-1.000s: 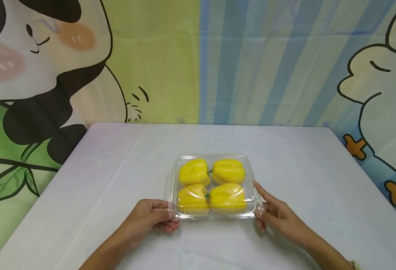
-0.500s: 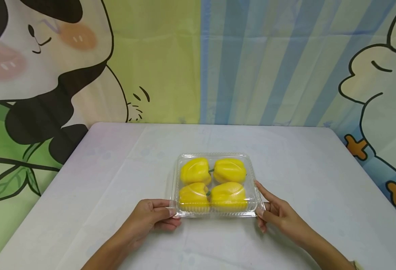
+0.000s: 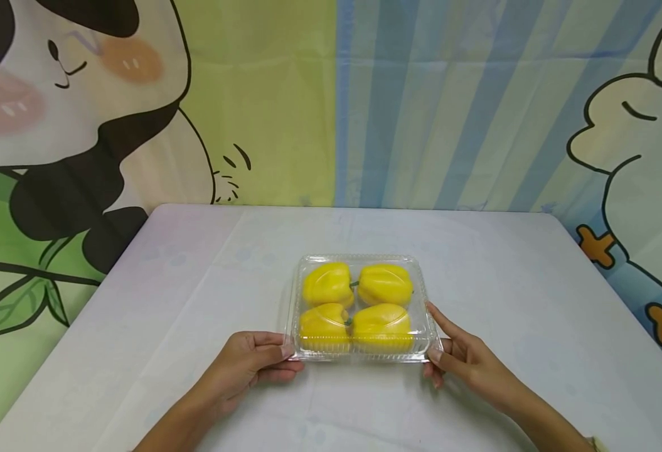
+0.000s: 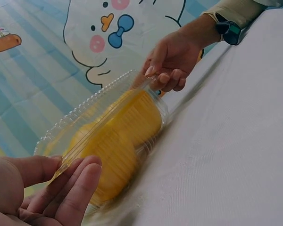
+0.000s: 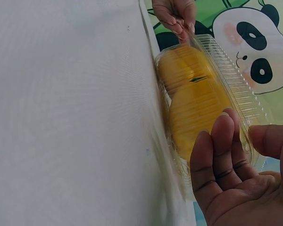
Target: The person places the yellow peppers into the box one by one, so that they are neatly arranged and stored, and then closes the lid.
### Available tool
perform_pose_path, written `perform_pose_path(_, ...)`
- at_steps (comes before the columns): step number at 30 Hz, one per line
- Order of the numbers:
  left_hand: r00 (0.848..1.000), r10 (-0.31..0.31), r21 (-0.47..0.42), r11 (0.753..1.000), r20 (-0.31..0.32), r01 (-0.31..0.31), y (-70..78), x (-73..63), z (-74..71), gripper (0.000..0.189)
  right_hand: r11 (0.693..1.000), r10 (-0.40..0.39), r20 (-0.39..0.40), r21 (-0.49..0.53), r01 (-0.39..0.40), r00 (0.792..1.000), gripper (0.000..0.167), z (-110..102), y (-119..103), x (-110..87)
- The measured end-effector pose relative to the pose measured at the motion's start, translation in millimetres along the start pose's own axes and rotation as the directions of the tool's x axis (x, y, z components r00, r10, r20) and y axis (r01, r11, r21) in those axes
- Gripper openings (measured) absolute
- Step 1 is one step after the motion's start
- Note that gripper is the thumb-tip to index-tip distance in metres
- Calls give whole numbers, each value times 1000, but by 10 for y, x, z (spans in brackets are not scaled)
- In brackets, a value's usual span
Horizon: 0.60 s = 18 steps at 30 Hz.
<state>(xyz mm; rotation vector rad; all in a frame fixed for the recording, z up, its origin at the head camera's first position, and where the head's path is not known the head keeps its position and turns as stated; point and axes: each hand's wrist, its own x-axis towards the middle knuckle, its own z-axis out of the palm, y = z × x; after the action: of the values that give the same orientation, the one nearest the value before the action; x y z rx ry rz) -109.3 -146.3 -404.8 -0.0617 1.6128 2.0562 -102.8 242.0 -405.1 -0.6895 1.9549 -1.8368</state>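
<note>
A clear plastic clamshell container point(image 3: 359, 358) with a ribbed lid, closed, lies in the middle of the near half of the table in the head view. Inside it are several yellow bell peppers point(image 3: 384, 284) in two rows, some with green stems showing. My left hand point(image 3: 254, 362) pinches the near left corner of the rim between thumb and fingers. At the near right corner, my right hand point(image 3: 469, 363) pinches the rim, its index finger laid along the side. In the left wrist view, the thumb and fingers meet on the thin flange of the container point(image 4: 85, 146).
A white cloth covers the table point(image 3: 206, 282). Behind it hangs a printed curtain point(image 3: 285, 100) with a panda at left, blue stripes, and a white cartoon animal at right. The right wrist wears a dark watch point(image 4: 230, 32) below a light sleeve.
The container's near edge has risen very slightly in the head view, away from me. Both hands keep their grip on its corners, and the peppers stay in the same arrangement.
</note>
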Motion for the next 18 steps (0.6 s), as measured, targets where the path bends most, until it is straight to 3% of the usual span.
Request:
perform_pose_path(13,999,-20,-18,1000,44,21,15,36,-71,41,998,39,-6,-52,-39,999,72,-21,-15,13)
perform_pose_path(18,999,33,114,993,-15,-31,75,50,-107,46,986,6,-32,-165,-11,999,66,-76,-43,10)
